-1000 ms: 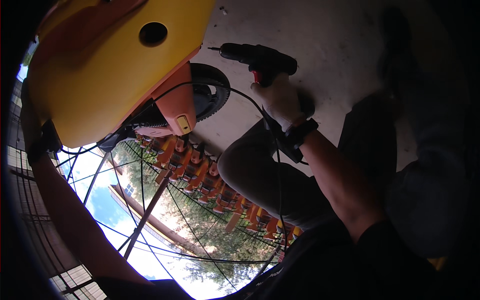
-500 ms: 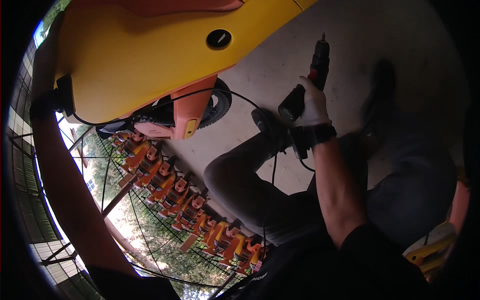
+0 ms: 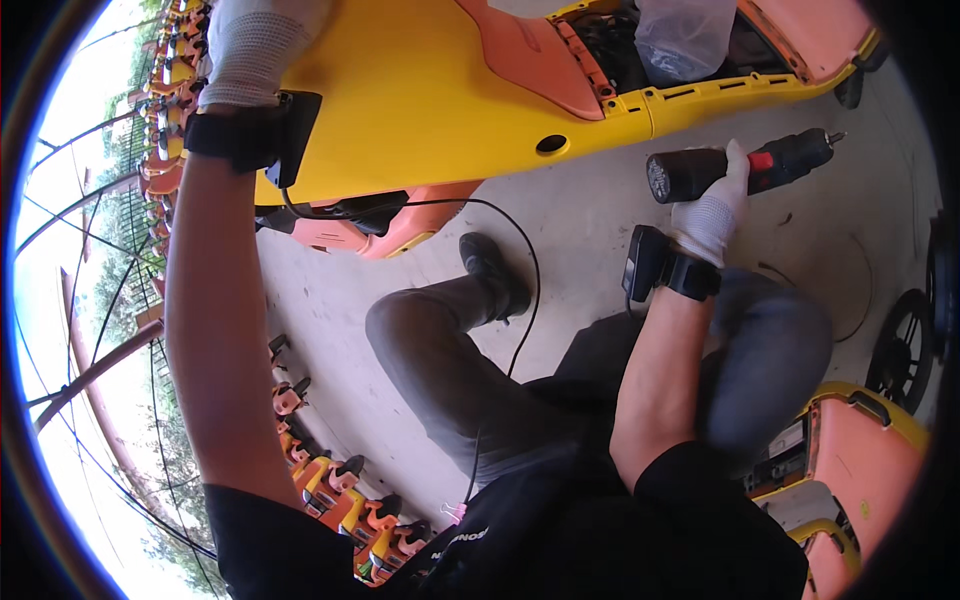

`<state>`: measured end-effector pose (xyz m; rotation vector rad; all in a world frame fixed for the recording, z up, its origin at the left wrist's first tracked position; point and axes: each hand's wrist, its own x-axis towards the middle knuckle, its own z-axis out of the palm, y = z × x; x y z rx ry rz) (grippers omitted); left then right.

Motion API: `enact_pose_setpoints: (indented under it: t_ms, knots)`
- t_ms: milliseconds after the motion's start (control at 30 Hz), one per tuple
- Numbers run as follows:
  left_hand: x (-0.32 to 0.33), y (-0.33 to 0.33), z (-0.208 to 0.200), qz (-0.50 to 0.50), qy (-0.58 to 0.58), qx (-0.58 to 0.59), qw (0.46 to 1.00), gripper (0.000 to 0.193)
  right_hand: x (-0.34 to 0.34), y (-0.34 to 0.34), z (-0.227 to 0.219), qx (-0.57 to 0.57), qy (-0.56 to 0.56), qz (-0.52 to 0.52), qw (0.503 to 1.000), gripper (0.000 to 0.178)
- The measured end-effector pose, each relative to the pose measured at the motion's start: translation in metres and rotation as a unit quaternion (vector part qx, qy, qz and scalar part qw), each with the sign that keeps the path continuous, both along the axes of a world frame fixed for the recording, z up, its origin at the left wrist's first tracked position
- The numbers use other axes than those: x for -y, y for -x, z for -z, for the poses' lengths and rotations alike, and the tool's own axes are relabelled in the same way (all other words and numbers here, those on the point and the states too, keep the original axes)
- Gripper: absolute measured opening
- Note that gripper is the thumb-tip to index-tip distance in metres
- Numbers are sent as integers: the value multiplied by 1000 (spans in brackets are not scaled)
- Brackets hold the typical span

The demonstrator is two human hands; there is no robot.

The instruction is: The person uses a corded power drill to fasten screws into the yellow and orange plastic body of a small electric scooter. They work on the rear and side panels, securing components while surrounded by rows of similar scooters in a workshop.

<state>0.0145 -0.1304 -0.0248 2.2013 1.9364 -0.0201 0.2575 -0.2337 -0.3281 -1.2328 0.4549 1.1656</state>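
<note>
My right hand (image 3: pixel 715 205), in a white knit glove, is wrapped round the grip of a black and red cordless drill driver (image 3: pixel 800 162). Its bit points right, above the floor. My left hand (image 3: pixel 262 45), gloved too, rests against the top left of a large yellow body panel (image 3: pixel 420 110); its fingers run out past the upper edge and cannot be made out. Each wrist wears a black strap with a box-like device, and a cable hangs from the left one. A round dark hole (image 3: pixel 552 145) sits low in the panel, between my hands.
A clear plastic bag (image 3: pixel 685 40) lies in the open bay of the yellow and orange vehicle. Another such vehicle (image 3: pixel 860 460) stands at lower right, below a black wheel (image 3: pixel 900 345). Rows of similar vehicles (image 3: pixel 340 490) line the left. My knees are bent over the concrete floor (image 3: pixel 590 260).
The drill driver has swung from pointing up to pointing right, still in my right hand. With the view shifted, my left hand and the vehicle's open bay have come into sight.
</note>
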Motion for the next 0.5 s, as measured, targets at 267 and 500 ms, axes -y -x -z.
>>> enact_pose_setpoints:
  t_ms: [267, 500]
  knots:
    - [83, 2, 59, -64, -266, -105, 956, 48, -8, 15, -149, 181, -180, -76, 964, 25]
    - [119, 0, 74, -126, -223, -46, 965, 46, 45, 14, -148, 290, -247, -200, 903, 25]
